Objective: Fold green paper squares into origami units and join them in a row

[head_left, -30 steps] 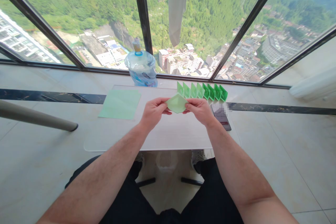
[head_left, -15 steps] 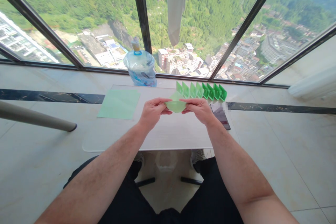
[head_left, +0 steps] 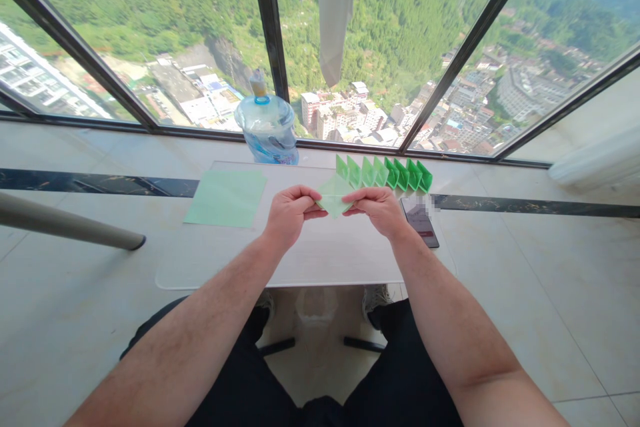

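Between my hands is a light green piece of folded paper (head_left: 335, 202), roughly diamond-shaped with crease lines crossing at its middle. My left hand (head_left: 291, 215) pinches its left corner between thumb and fingers. Its right corner is pinched the same way by my right hand (head_left: 379, 209). The paper is held above the white table (head_left: 320, 260). Just behind it stands a row of several folded green paper pieces (head_left: 390, 174), paler on the left and darker on the right. Flat sheets of light green paper (head_left: 227, 199) lie on the table's left side.
A phone (head_left: 420, 221) lies by the table's right edge. A large clear water bottle (head_left: 267, 128) stands behind the table, against the window. From the left, a grey pole (head_left: 75, 223) reaches toward the table. My feet are beneath the table's front edge.
The folded paper has gone from a bulging, pocket-like shape to a flatter diamond with its creases showing. Both hands keep hold of its corners in nearly the same place.
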The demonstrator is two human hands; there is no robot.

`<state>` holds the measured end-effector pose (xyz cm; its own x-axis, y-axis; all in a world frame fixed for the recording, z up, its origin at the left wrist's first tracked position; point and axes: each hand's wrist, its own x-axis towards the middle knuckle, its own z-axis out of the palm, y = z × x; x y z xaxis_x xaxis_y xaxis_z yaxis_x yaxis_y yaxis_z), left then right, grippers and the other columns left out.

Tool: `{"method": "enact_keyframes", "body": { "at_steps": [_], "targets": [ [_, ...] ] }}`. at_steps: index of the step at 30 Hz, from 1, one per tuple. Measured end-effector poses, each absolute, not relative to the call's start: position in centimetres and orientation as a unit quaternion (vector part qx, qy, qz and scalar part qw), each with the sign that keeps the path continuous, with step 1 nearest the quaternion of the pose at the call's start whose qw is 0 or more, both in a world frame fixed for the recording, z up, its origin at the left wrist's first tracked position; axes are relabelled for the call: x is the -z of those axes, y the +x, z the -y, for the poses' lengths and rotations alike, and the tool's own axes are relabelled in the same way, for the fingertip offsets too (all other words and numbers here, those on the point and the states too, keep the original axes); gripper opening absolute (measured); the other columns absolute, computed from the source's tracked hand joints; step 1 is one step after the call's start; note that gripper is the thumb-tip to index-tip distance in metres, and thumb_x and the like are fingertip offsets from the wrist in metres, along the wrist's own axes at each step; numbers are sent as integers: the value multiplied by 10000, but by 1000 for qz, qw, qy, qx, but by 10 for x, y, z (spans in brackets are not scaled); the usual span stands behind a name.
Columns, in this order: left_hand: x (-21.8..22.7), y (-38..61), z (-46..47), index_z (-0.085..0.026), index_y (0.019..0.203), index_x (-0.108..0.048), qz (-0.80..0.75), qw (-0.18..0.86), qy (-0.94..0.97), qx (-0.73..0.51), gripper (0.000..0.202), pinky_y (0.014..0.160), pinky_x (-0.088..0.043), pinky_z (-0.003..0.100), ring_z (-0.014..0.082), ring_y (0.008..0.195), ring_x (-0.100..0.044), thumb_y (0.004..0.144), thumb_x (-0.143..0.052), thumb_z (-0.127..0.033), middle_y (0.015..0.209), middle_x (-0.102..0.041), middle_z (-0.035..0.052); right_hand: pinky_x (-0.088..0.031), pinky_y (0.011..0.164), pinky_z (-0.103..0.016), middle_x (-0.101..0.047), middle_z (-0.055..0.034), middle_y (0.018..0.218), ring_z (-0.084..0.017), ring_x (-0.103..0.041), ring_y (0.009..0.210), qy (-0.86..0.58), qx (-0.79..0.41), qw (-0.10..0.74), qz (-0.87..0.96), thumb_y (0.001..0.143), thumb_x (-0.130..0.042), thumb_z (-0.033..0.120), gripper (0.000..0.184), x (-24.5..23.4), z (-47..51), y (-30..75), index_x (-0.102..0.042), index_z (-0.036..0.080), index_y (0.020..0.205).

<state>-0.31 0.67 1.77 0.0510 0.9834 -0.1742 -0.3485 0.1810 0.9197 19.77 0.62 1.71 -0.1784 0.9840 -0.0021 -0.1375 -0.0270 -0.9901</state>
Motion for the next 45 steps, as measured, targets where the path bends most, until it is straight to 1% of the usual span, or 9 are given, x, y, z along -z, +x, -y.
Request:
{"method": "enact_keyframes", "body": {
  "at_steps": [9, 11, 13, 15, 17, 22, 27, 33, 45],
  "targets": [
    [-14, -3, -7, -158, 672, -579, -430, 627, 370, -534, 95, 675, -607, 395, 197, 627, -689, 629, -654, -199, 615, -643, 0, -626, 717, -355, -740, -21, 706, -178, -696, 676, -456, -556, 475, 507, 630, -689, 224, 141, -21, -5, 192, -803, 195, 709],
    [-12, -1, -7, -173, 752, -552, -436, 614, 371, -543, 205, 651, -594, 385, 185, 605, -671, 632, -709, -228, 626, -643, -16, -614, 722, -352, -746, -26, 729, -181, -697, 688, -462, -543, 468, 522, 658, -698, 253, 140, -19, -5, 191, -805, 196, 728],
    [-10, 3, -7, -189, 917, -543, -454, 598, 371, -546, 402, 641, -579, 372, 181, 609, -663, 608, -790, -259, 666, -664, -24, -596, 718, -340, -746, -28, 735, -183, -698, 703, -464, -522, 464, 545, 698, -705, 290, 152, -16, -5, 191, -808, 197, 761],
    [-7, 6, -8, -192, 1079, -525, -472, 597, 371, -533, 607, 645, -558, 353, 188, 642, -670, 571, -846, -273, 729, -699, -5, -569, 693, -316, -739, -25, 712, -177, -689, 699, -467, -497, 456, 572, 730, -710, 313, 167, -11, -6, 191, -809, 196, 794],
    [-5, 8, -8, -171, 1123, -540, -476, 611, 365, -516, 671, 652, -534, 330, 191, 678, -676, 546, -867, -272, 789, -723, 28, -540, 663, -296, -732, -21, 693, -167, -673, 681, -472, -475, 448, 593, 745, -717, 323, 169, -8, -6, 191, -807, 195, 809],
    [0, 10, -8, -157, 963, -602, -439, 645, 332, -530, 511, 701, -523, 324, 181, 725, -679, 541, -867, -270, 813, -724, 30, -539, 673, -299, -742, -25, 718, -161, -674, 670, -456, -497, 458, 580, 718, -778, 350, 192, -5, -5, 184, -777, 189, 823],
    [1, 10, -9, -157, 900, -607, -441, 612, 320, -573, 470, 686, -509, 305, 169, 720, -663, 522, -870, -253, 796, -714, 12, -568, 651, -304, -737, 12, 717, -174, -712, 658, -450, -543, 512, 490, 666, -849, 374, 441, -4, -6, 175, -663, 213, 1032],
    [0, 11, -9, -166, 873, -614, -442, 595, 317, -591, 415, 689, -497, 289, 157, 727, -654, 543, -855, -241, 780, -710, 0, -582, 638, -302, -740, -54, 688, -190, -717, 659, -493, -562, 497, 440, 666, -841, 469, 365, -4, -5, 172, -674, 166, 782],
    [1, 12, -8, -163, 872, -624, -440, 599, 312, -592, 420, 725, -506, 305, 163, 745, -661, 537, -864, -246, 813, -728, 19, -550, 613, -287, -721, -30, 643, -150, -657, 593, -494, -539, 516, 446, 655, -839, 434, 311, -2, -5, 170, -680, 180, 740]
  ]
}}
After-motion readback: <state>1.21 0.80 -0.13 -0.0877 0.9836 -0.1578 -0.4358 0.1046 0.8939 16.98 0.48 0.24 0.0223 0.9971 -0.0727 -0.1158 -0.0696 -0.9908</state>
